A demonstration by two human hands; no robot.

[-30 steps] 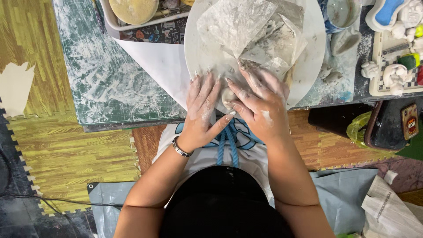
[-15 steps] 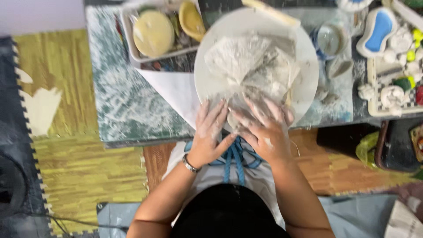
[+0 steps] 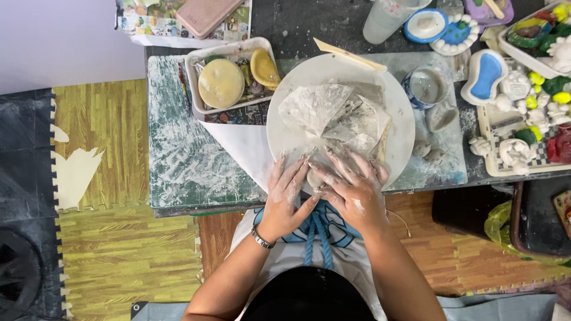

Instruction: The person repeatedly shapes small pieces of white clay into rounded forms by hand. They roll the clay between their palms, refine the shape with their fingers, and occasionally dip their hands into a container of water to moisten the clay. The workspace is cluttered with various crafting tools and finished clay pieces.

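**Both hands on a small clay lump at the near edge of the round board**

Left hand: fingers spread flat and pointing away from the body, palm down, dusted white. Thumb side presses against the small clay lump. Metal bracelet on the wrist.

Right hand: fingers splayed and slightly curled, lying over the lump from the right. Not a closed fist; the lump is pinched between the two hands rather than wrapped by either one.

The lump sits on the near rim of the round white board, mostly covered by the fingers, so its shape can't be read.

Further back on the same board: flat clay slab pieces, overlapping, angular edges. A wooden stick rests across the board's far edge.

The board lies on a table with a green mat smeared white. Left of the board, a white tray holding a round yellow sponge. Right of the board, a cup of cloudy water; beyond it, painted ceramic pieces.
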